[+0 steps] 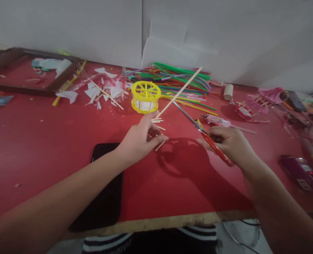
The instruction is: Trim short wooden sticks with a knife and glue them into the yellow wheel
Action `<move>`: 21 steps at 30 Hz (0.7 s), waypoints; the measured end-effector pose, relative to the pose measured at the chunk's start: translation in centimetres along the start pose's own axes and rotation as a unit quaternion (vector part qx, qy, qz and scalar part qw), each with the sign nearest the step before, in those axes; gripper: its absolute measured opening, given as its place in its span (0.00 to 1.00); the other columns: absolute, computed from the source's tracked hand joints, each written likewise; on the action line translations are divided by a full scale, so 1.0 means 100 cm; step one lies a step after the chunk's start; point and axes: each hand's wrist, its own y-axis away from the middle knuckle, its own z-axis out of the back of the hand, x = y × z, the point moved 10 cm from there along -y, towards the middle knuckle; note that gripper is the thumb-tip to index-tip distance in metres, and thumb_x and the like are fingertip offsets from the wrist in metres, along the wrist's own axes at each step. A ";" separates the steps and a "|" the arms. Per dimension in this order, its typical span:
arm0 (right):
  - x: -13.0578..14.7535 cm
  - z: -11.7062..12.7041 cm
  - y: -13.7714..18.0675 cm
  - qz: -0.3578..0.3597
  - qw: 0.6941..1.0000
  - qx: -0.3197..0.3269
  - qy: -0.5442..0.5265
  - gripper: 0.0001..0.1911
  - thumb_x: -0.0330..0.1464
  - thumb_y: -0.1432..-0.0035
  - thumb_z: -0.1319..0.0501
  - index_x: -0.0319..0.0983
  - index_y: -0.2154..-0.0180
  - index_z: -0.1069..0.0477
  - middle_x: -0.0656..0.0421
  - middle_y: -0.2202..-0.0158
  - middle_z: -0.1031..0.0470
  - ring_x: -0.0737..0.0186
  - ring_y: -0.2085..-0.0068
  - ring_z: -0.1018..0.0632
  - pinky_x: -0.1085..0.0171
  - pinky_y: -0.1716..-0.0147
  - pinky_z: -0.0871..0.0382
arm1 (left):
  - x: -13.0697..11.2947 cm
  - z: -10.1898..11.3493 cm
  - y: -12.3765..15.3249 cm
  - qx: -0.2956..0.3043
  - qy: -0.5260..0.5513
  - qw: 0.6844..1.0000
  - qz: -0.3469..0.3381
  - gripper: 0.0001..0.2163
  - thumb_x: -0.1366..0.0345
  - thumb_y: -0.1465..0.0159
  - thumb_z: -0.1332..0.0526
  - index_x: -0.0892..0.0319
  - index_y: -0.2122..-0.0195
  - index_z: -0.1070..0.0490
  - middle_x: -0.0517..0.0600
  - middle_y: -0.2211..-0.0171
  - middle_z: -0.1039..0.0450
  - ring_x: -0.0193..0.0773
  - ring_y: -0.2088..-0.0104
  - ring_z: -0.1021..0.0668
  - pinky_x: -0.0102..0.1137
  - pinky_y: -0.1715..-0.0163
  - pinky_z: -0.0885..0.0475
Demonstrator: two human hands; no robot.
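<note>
My left hand (140, 138) pinches the near end of a long pale wooden stick (181, 90) that slants up and away to the right. My right hand (229, 144) is closed on red-handled scissors (198, 127), whose blades point up-left and meet the stick from the right. A few short cut stick pieces (158, 121) lie on the red table (53, 141) by my left fingers. Just beyond stands a small yellow drum-shaped frame (145, 97) made of straws.
A heap of coloured straws (180, 81) lies at the back. White paper scraps (103, 90) are scattered left of the frame. A black phone (104, 190) lies near the front edge. A wooden frame (26, 70) sits far left, pink craft pieces (254, 104) and clutter at right.
</note>
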 end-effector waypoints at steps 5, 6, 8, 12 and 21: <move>0.014 -0.010 0.005 0.077 0.996 -0.023 0.035 0.19 0.45 0.47 0.36 0.39 0.79 0.35 0.65 0.81 0.42 0.71 0.79 0.41 0.67 0.78 0.49 | -0.005 0.026 0.003 -0.118 0.040 0.992 -0.025 0.15 0.59 0.35 0.39 0.60 0.50 0.30 0.55 0.53 0.25 0.39 0.57 0.21 0.27 0.65 0.22; 0.020 -0.011 0.007 0.103 0.993 -0.030 0.047 0.18 0.43 0.47 0.36 0.39 0.79 0.36 0.65 0.81 0.42 0.71 0.79 0.41 0.67 0.78 0.49 | -0.005 0.027 0.003 -0.122 0.062 0.990 -0.023 0.13 0.60 0.36 0.38 0.59 0.52 0.28 0.54 0.55 0.24 0.38 0.57 0.20 0.27 0.64 0.21; 0.030 -0.013 0.012 0.139 0.987 -0.045 0.070 0.17 0.41 0.46 0.37 0.39 0.80 0.36 0.66 0.81 0.43 0.71 0.79 0.41 0.68 0.78 0.49 | -0.004 0.028 0.004 -0.125 0.108 0.986 -0.013 0.09 0.62 0.37 0.36 0.59 0.57 0.26 0.51 0.61 0.22 0.36 0.63 0.19 0.27 0.64 0.21; 0.039 -0.014 0.018 0.161 0.979 -0.065 0.105 0.15 0.40 0.44 0.39 0.39 0.78 0.36 0.65 0.81 0.42 0.71 0.79 0.40 0.68 0.77 0.47 | -0.003 0.028 0.004 -0.130 0.183 0.974 0.007 0.06 0.65 0.39 0.34 0.61 0.64 0.27 0.49 0.69 0.22 0.31 0.73 0.20 0.25 0.71 0.21; 0.041 -0.025 0.020 0.159 0.981 -0.050 0.103 0.14 0.37 0.45 0.39 0.41 0.75 0.42 0.63 0.77 0.35 0.68 0.77 0.35 0.67 0.77 0.43 | -0.012 0.020 0.002 -0.071 0.133 0.988 -0.027 0.03 0.68 0.40 0.35 0.61 0.69 0.28 0.48 0.71 0.22 0.32 0.73 0.21 0.23 0.74 0.25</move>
